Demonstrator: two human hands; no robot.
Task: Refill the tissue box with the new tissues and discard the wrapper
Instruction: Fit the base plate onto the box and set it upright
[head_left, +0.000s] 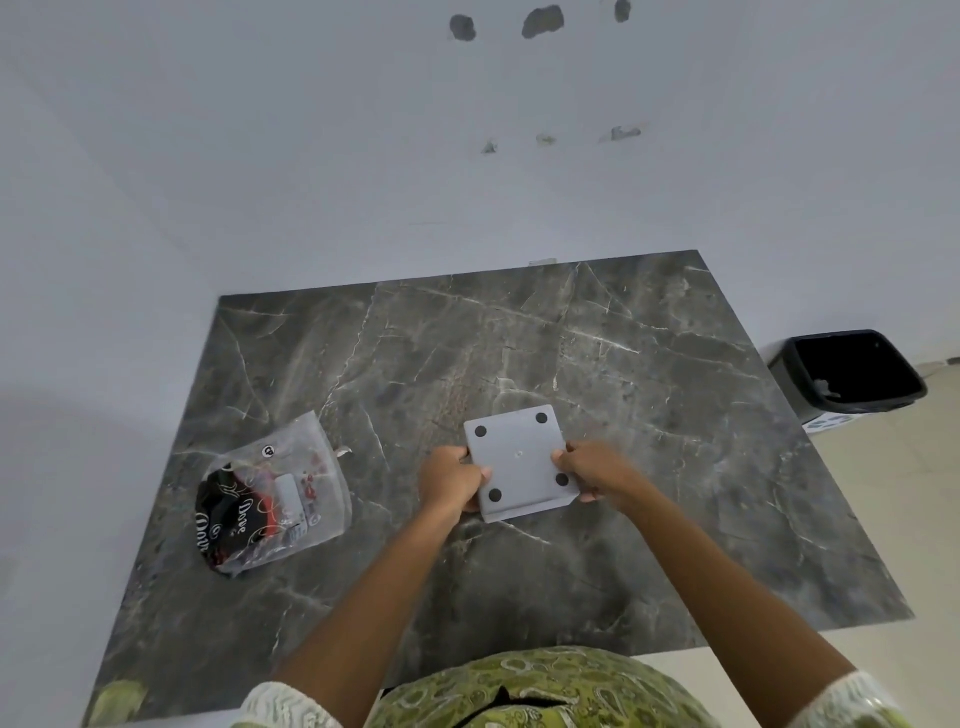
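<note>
A grey square tissue box (519, 457) lies upside down in the middle of the dark marble table (649, 364), its flat bottom with four black round feet facing up. My left hand (452, 480) grips its left edge and my right hand (597, 473) grips its right edge. To the left lies a clear plastic wrapper (275, 493) with black, red and white print, crumpled and flat on the table. No loose tissues show; the inside of the box is hidden.
A black waste bin (852, 371) stands on the floor past the table's right edge. A pale wall runs behind the table. The near table edge is just in front of my green patterned clothing (540, 691).
</note>
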